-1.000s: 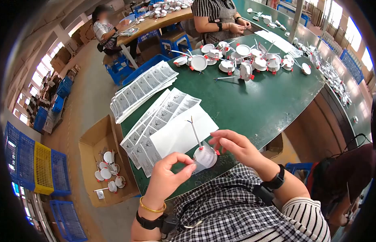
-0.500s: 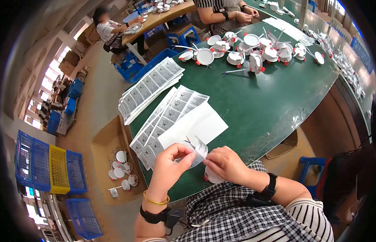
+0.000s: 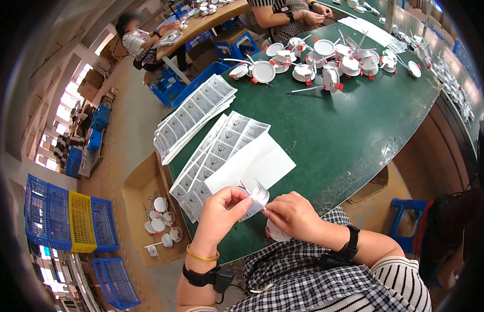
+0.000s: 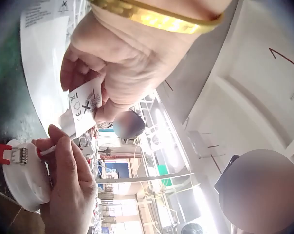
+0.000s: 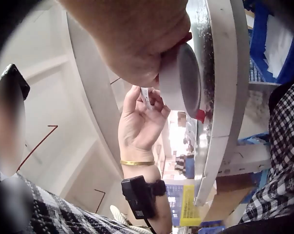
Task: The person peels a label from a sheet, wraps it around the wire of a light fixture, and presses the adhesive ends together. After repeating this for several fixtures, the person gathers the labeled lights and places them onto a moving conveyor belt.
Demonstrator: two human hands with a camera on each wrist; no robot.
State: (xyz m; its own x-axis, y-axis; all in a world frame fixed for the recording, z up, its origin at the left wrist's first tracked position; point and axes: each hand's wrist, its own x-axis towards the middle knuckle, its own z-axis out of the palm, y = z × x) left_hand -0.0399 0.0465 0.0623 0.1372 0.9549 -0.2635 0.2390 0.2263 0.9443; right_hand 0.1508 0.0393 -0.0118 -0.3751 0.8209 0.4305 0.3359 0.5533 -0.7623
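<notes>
My left hand point(image 3: 224, 210) pinches a small white printed label point(image 4: 83, 108) between thumb and index finger. The label stands curved beside the coloured wire ends point(image 3: 242, 184) of a lamp's cable. My right hand point(image 3: 295, 214) pinches that white cable point(image 4: 48, 150) close to where it leaves the lamp. This round white downlight point(image 4: 26, 178) has a red spring clip point(image 4: 2, 153) on its side. In the head view the right hand partly covers the downlight point(image 3: 277, 231), near the table's front edge. The right wrist view shows the lamp's round face point(image 5: 190, 80) from below.
Label sheets point(image 3: 192, 117) and a blank white sheet point(image 3: 252, 164) lie on the green table point(image 3: 351, 145). Several downlights point(image 3: 325, 65) are piled at the back. A cardboard box point(image 3: 135, 208) with more lamps stands on the left, near blue and yellow crates point(image 3: 82, 221). Other people sit beyond.
My right hand has come from open beside the lamp to pinch its cable. The left hand has brought the label up to the cable. The last half second shows little motion.
</notes>
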